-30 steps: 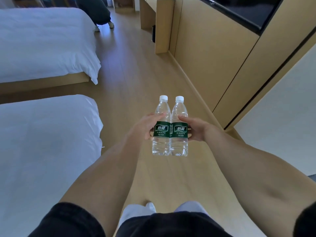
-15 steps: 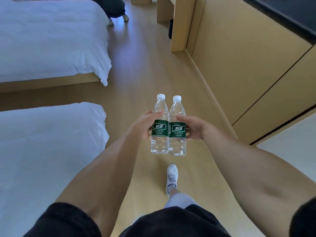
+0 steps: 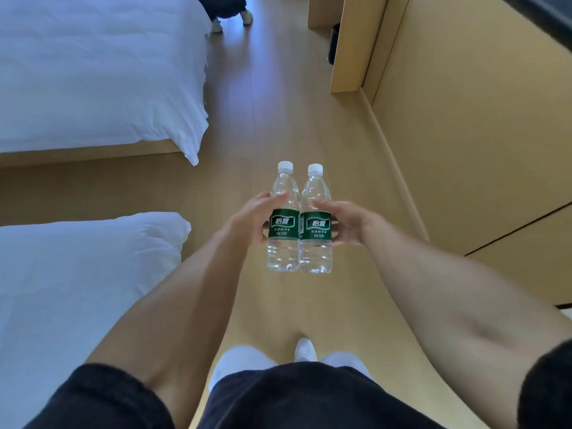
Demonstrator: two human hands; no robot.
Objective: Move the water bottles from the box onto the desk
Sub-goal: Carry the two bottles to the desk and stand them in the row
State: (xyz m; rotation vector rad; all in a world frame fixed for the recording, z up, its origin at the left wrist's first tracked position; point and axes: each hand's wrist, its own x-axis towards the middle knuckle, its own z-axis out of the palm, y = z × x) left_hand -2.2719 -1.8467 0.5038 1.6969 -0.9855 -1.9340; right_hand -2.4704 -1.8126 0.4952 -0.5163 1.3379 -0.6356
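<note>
Two clear water bottles with white caps and green labels stand upright side by side in the air in front of me. My left hand (image 3: 252, 218) grips the left bottle (image 3: 283, 224) at its label. The right bottle (image 3: 315, 227) is held the same way by my right hand (image 3: 343, 222). The bottles touch each other. A wooden desk (image 3: 346, 44) stands at the far right along the wall. No box is in view.
Two beds with white covers, a far bed (image 3: 93, 72) and a near bed (image 3: 77, 289), fill the left. A wood-panelled wall (image 3: 464, 119) runs along the right. A wooden-floor aisle (image 3: 272, 119) leads ahead. Another person's feet (image 3: 230, 21) stand at the far end. A dark bin (image 3: 333, 43) sits under the desk.
I have walked forward along the aisle: the beds, wall and desk have come closer. The bottles stay in the same grip in front of me.
</note>
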